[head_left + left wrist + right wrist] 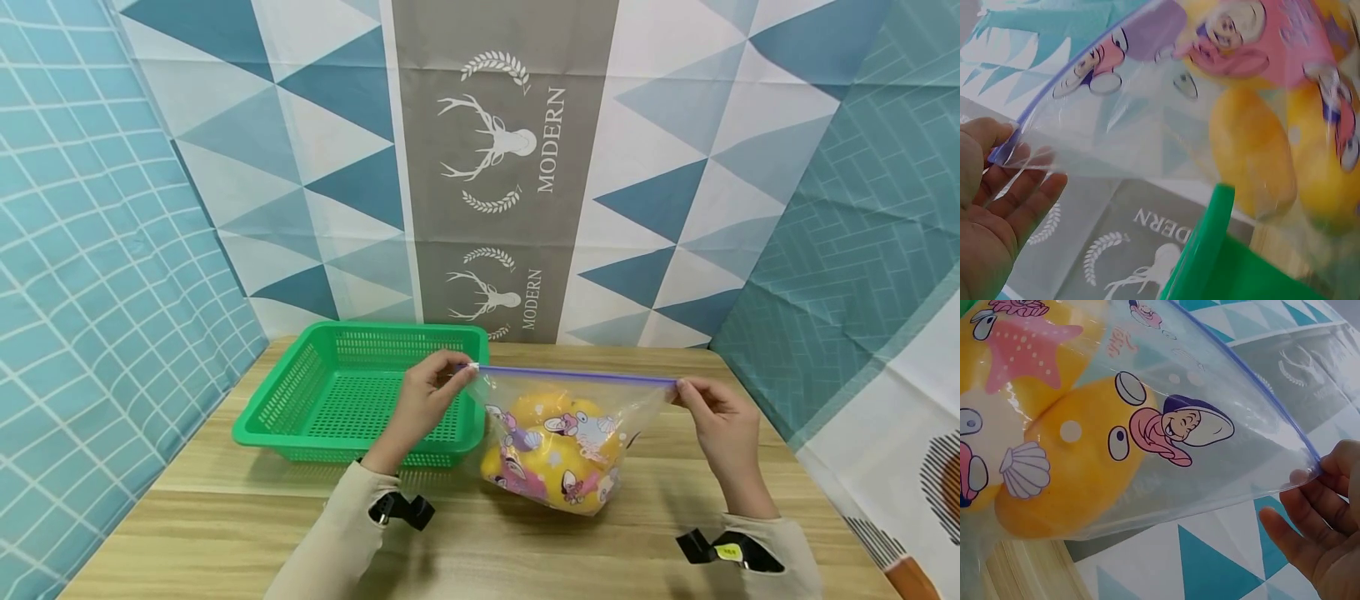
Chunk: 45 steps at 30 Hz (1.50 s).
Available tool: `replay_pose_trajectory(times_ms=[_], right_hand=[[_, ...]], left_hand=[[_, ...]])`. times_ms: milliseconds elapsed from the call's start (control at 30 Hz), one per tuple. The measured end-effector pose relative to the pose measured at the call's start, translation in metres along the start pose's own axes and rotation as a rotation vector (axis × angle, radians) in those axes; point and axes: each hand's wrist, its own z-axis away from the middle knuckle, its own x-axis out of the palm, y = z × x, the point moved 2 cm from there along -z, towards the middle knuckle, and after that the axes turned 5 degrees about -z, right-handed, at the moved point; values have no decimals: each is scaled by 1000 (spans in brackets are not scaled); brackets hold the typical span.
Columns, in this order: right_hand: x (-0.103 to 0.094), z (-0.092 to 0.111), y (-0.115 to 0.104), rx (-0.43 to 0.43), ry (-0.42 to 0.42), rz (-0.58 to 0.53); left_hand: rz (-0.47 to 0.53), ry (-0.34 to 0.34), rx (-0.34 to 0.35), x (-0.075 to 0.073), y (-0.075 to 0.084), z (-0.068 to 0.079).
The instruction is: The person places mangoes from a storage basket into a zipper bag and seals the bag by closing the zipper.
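Note:
A clear zip bag (558, 450) printed with cartoon figures, shells and starfish hangs stretched between both hands, its purple zip strip running along the top. Several yellow, lemon-like fruits (1252, 150) fill its lower part. My left hand (431, 400) pinches the top left corner, where a small white slider shows at the fingertips. At the opposite corner my right hand (723, 425) pinches the end of the zip strip between thumb and finger. In the right wrist view, a large yellow fruit (1079, 487) presses against the printed plastic.
A green slotted plastic basket (360, 450) stands on the wooden table (225, 517) to the left, just beside the bag, with nothing inside it. Patterned sheets (510, 167) hang behind the table and along its sides.

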Motion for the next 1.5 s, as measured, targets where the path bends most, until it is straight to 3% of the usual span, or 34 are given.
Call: replay_pose_trajectory(times_ms=[133,233,367,600,833,1333,1500], right_hand=[[1,-1,0,32,-40,-193],[1,-2,-2,19,-80,-318],[0,-3,-8,19,-101,-395],[-4,-6,-16,98,-64,-413],[-6,-13,-12,193,-113,-420],[-1,-41,10,339,-320,-439],[3,-49,23,410,-336,-413]], left_hand=[[103,-16,-135,0,0,-1],[159,-23,-183,-1,0,-2],[235,-45,-236,-2,3,-4],[379,-109,-313,-2,7,-7],[461,-152,-373,0,3,-13],[515,-226,-518,4,-24,-38],[516,-268,-553,5,-32,-46]])
